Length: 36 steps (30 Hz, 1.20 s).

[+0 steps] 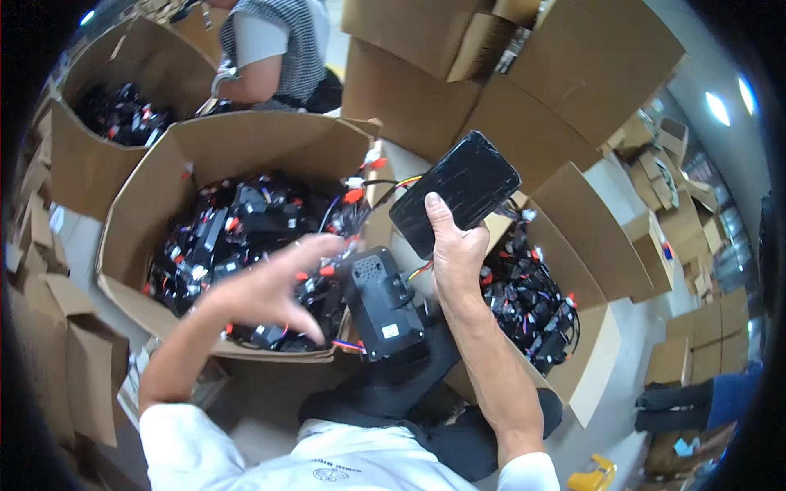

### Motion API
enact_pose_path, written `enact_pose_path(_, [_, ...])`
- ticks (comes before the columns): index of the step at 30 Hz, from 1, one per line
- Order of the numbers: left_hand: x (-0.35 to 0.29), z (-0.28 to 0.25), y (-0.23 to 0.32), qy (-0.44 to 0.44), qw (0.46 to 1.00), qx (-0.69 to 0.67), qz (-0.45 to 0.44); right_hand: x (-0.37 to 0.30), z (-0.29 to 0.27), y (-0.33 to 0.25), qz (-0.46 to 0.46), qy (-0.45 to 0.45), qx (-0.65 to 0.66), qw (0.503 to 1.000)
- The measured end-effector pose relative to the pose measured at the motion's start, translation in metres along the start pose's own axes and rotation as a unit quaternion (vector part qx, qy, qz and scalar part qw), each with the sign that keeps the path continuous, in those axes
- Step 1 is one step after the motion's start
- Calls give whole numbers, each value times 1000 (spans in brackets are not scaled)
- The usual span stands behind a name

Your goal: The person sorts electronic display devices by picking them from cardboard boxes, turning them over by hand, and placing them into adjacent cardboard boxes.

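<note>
My right hand (454, 258) holds up a flat black rectangular panel (455, 192) with a scratched glossy face; coloured wires trail from its underside. My left hand (270, 286) hovers with fingers spread over a large cardboard box (151, 176) full of black electronic parts with red connectors (246, 229), holding nothing. A black boxy module (381, 303) with a small white label rests on my knee between the two hands, close to my left fingertips.
A second open box (602, 344) of similar black parts stands at my right. Another box (86, 168) with parts stands at the far left, beside a seated person (278, 49) in a striped top. Stacked cardboard boxes (565, 74) fill the back and right.
</note>
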<state>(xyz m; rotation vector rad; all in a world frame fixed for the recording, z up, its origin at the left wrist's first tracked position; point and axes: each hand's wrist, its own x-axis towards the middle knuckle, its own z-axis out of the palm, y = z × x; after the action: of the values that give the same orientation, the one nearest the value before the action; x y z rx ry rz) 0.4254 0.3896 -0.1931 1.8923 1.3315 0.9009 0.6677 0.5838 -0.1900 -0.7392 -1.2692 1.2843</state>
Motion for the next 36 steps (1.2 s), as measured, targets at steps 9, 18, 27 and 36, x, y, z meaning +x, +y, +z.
enact_pose_path(9, [62,65,28,-55,933,348,76,-7,-3,-62,150,-53,270,950])
enact_pose_path(18, [199,145,9,212,758,366,496,-43,-83,-200,76,-66,351,931])
enact_pose_path(27, [301,255,-13,-59,936,-59,343,-52,-139,-275,6,15,401,916])
enact_pose_path(36, [258,296,168,52,927,-131,346,-50,-233,-316,-42,135,413,900])
